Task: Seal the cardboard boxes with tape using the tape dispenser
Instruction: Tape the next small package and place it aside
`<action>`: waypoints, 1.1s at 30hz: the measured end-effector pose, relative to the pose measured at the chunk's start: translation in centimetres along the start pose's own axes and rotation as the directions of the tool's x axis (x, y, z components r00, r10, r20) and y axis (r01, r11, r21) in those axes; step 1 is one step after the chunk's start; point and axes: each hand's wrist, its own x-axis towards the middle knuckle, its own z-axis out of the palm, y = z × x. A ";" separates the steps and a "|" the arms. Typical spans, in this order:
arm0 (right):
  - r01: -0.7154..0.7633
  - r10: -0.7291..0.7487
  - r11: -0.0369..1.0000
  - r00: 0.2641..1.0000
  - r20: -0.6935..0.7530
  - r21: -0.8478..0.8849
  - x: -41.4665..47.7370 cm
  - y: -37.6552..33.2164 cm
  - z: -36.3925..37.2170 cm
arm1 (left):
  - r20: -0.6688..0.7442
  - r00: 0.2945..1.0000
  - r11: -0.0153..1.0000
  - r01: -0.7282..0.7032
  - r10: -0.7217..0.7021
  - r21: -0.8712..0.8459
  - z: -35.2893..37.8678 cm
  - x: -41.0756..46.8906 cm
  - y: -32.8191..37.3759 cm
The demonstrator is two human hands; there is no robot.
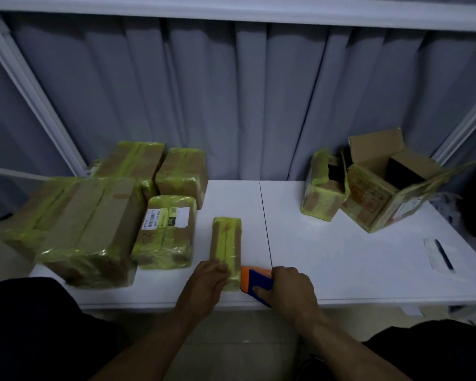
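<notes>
A narrow cardboard box (226,243) wrapped in yellow-green tape lies lengthwise near the front edge of the white table (327,257). My left hand (206,284) holds its near end, fingers curled over the top. My right hand (291,290) grips a blue and orange tape dispenser (254,280) whose orange end touches the box's near right side. The tape roll itself is hidden by my hand.
Several taped boxes (94,229) are stacked at the left, one with a white label (165,215). At the back right stand a small taped box (322,193) and an open box (382,185). A grey curtain hangs behind.
</notes>
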 end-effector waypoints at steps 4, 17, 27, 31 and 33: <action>-0.032 0.032 0.999 0.999 0.016 0.029 -0.1 -0.3 -0.5 | 0.016 1.000 1.000 0.012 -0.011 -0.016 -0.1 -0.2 0.3; -0.017 0.019 0.999 0.999 -0.038 0.040 1.4 0.1 -1.2 | 0.189 0.979 0.991 0.059 -0.081 0.121 -1.2 -0.4 0.8; -0.066 0.088 0.978 0.991 -0.105 0.199 2.0 1.8 -2.4 | 0.178 0.886 0.871 0.351 -0.427 0.344 1.0 3.0 4.5; -0.082 0.109 0.972 0.988 -0.112 0.218 1.7 2.0 -2.5 | 0.135 0.869 0.827 0.391 -0.477 0.404 1.4 3.5 4.7; -0.083 0.116 0.966 0.985 -0.125 0.246 1.6 1.9 -3.0 | 0.198 0.864 0.832 0.346 -0.462 0.433 1.8 3.4 4.4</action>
